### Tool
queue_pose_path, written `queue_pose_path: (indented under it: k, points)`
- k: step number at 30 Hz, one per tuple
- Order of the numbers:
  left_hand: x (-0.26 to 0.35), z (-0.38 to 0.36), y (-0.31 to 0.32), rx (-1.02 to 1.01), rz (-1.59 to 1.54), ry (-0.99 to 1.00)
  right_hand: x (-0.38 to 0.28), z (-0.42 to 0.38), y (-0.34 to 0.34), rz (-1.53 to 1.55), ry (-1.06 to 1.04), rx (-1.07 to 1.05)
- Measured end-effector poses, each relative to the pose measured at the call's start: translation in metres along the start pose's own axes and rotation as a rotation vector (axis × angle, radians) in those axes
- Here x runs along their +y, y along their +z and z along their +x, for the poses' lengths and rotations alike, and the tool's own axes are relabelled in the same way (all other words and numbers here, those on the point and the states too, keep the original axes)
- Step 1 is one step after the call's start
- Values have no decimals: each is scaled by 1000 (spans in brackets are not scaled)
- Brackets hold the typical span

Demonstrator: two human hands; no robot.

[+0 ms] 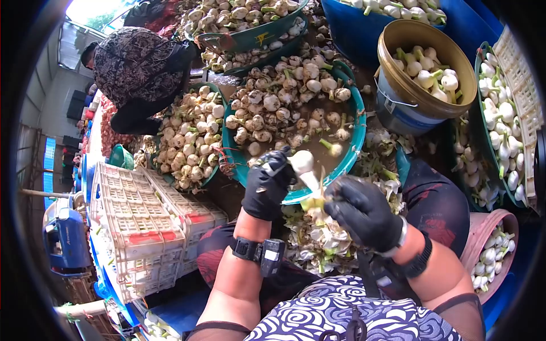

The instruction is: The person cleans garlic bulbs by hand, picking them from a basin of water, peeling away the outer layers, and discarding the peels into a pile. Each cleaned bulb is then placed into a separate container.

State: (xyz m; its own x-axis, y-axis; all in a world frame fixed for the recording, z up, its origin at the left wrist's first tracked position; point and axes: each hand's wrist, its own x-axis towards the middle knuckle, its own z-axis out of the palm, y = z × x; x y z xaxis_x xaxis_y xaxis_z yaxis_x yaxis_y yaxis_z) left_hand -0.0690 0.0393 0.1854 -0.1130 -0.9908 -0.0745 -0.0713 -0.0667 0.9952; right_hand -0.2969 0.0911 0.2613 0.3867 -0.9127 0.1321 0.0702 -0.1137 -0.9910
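Observation:
Black gloves cover both hands. My left hand [269, 183] is closed around the bulb end of a white garlic bulb [302, 162], whose stem points down and to the right. My right hand [364, 211] is closed at the stem end, its fingers pinching pale, peeled-back leaf skin [314, 203]. Both hands are above the near rim of a round teal tub [359, 133] that holds unpeeled garlic in murky water. Below them lies a heap of garlic peelings [318, 238] between my legs.
White plastic crates [139, 227] stand at the left. A bucket [392, 96] of peeled garlic is at the upper right, with a pink bucket [495, 227] and a green basket [484, 113] at the right. Another person [139, 68] bends over at the upper left.

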Motion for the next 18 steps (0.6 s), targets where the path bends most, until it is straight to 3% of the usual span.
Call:
queue_pose_path:
  k: [1, 2, 3, 4, 5, 6, 7, 9, 11, 12, 14, 15, 17, 18]
  points:
    - [13, 3, 6, 92, -608, -292, 1, -1, -1, 126, 67, 81]
    - [9, 3, 5, 93, -604, -296, 3, -3, -1, 257, 139, 168]
    - [2, 3, 2, 11, -214, -114, -3, 5, -27, -210, 76, -47]
    - [-1, 3, 2, -76, 171, 76, -1, 11, -32, -496, 170, -350]
    - [2, 0, 8, -52, 522, 326, 11, 3, -27, -574, 318, -540]
    - [6, -2, 15, -20, 318, 209, 24, -4, -22, -646, 468, -732]
    - [6, 0, 17, -26, 344, 251, 26, -4, -21, -645, 471, -729]
    - [1, 3, 25, -42, 369, 287, 29, -2, -16, -830, 475, -653]
    - [-1, 9, 42, 129, -57, 21, 30, 3, -16, -692, 411, -217]
    - [3, 7, 42, 117, -54, 21, 42, 4, -13, -595, 274, 64]
    - [26, 1, 45, -139, 625, 391, 53, 9, -7, -572, -27, 379]
    - [23, -4, 53, -55, 19, -10, 54, 10, -8, -576, -22, 384]
    - [26, -1, 55, -94, -61, -30, 52, 15, -11, -64, 246, 256]
    - [29, 0, 55, -123, -140, -47, 54, 16, -13, -65, 244, 256]
